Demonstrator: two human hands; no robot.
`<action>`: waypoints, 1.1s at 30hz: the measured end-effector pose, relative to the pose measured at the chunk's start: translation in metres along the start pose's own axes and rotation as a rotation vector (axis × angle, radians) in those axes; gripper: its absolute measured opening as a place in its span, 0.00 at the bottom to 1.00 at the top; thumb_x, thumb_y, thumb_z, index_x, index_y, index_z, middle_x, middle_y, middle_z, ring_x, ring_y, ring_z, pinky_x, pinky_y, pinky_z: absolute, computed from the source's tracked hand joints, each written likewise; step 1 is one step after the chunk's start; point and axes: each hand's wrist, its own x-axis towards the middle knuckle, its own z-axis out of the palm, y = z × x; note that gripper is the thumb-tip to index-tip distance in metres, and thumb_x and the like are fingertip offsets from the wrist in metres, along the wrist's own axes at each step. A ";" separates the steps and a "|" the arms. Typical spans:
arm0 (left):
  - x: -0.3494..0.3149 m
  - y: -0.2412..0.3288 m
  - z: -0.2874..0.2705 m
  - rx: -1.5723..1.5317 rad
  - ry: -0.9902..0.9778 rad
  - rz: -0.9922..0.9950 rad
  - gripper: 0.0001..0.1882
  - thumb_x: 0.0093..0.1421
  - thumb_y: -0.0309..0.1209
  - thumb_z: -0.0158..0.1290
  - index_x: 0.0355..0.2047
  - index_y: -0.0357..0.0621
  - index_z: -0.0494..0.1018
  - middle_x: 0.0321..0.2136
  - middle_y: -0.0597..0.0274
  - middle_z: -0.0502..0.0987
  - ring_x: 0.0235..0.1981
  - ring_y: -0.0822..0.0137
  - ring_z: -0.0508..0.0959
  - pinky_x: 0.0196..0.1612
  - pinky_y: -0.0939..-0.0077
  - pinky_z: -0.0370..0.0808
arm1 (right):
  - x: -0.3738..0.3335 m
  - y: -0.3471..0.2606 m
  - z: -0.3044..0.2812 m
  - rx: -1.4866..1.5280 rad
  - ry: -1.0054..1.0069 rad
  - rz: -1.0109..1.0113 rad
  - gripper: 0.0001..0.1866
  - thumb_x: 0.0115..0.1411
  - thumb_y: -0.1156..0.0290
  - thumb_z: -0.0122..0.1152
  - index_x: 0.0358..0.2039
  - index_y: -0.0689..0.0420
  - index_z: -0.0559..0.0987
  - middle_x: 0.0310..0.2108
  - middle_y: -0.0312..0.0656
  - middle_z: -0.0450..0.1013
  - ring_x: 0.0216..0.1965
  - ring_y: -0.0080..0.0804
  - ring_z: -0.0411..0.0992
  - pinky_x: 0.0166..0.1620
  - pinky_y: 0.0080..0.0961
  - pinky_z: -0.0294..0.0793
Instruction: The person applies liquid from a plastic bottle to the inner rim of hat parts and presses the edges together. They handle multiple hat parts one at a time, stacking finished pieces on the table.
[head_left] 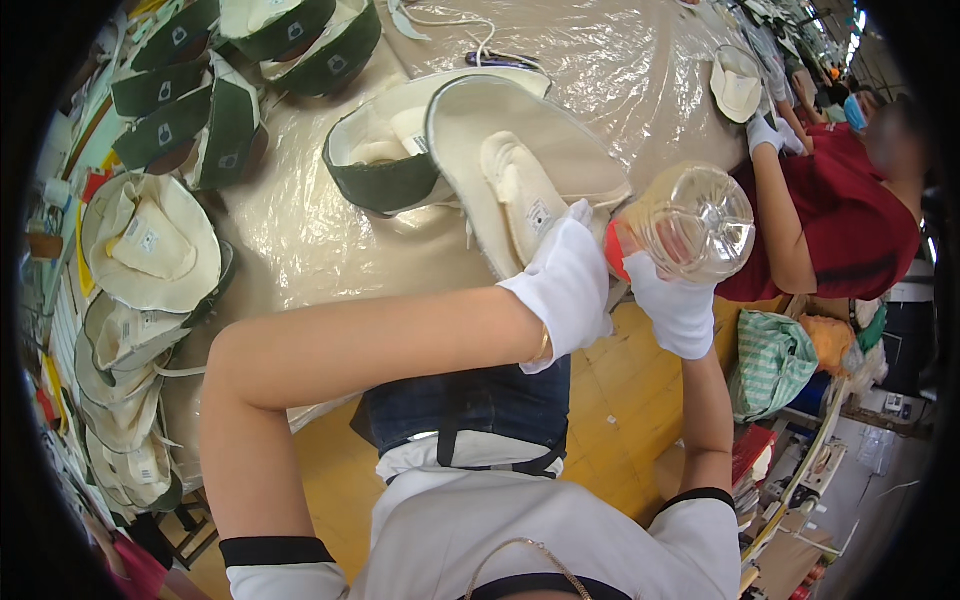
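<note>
My left hand (568, 275), in a white glove, is closed on the edge of a cream hat (463, 118) at the table's front. The hat's inside faces up, showing a sewn band and a small white label. A clear plastic bottle (712, 215) with a red part is in my gloved right hand (675, 305). The bottle is tilted, its base toward me and its red end close to the hat's edge. Whether it touches the hat cannot be made out. Behind that hat lies another hat (375, 178), dark green outside and cream inside.
Dark green hats (165, 140) stand at the far left, and cream-lined hats (150, 245) overlap along the left edge. A clear plastic sheet (290, 240) covers the table. A dark purple tool (500, 61) lies at the back. At right, a person in red (830, 220) works beside a striped bag (772, 365).
</note>
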 end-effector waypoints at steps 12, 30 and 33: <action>-0.031 -0.001 0.037 0.406 0.403 -0.026 0.23 0.59 0.41 0.53 0.46 0.34 0.77 0.54 0.38 0.73 0.63 0.50 0.66 0.67 0.62 0.57 | 0.007 -0.003 -0.005 0.123 -0.079 0.393 0.17 0.55 0.82 0.65 0.46 0.68 0.78 0.41 0.39 0.79 0.39 0.20 0.74 0.44 0.19 0.74; -0.090 -0.033 0.075 -1.457 1.268 -0.385 0.30 0.58 0.18 0.43 0.63 0.38 0.58 0.53 0.50 0.65 0.60 0.50 0.70 0.63 0.52 0.69 | 0.008 0.007 -0.008 0.201 -0.007 0.324 0.18 0.46 0.76 0.70 0.41 0.61 0.80 0.34 0.40 0.80 0.34 0.25 0.78 0.39 0.24 0.76; -0.077 -0.016 0.051 -0.582 1.149 -0.600 0.29 0.55 0.16 0.44 0.60 0.42 0.64 0.53 0.49 0.67 0.56 0.50 0.73 0.59 0.55 0.73 | 0.007 0.004 -0.011 0.146 0.004 0.254 0.19 0.48 0.76 0.70 0.43 0.63 0.79 0.36 0.41 0.80 0.35 0.24 0.78 0.41 0.24 0.77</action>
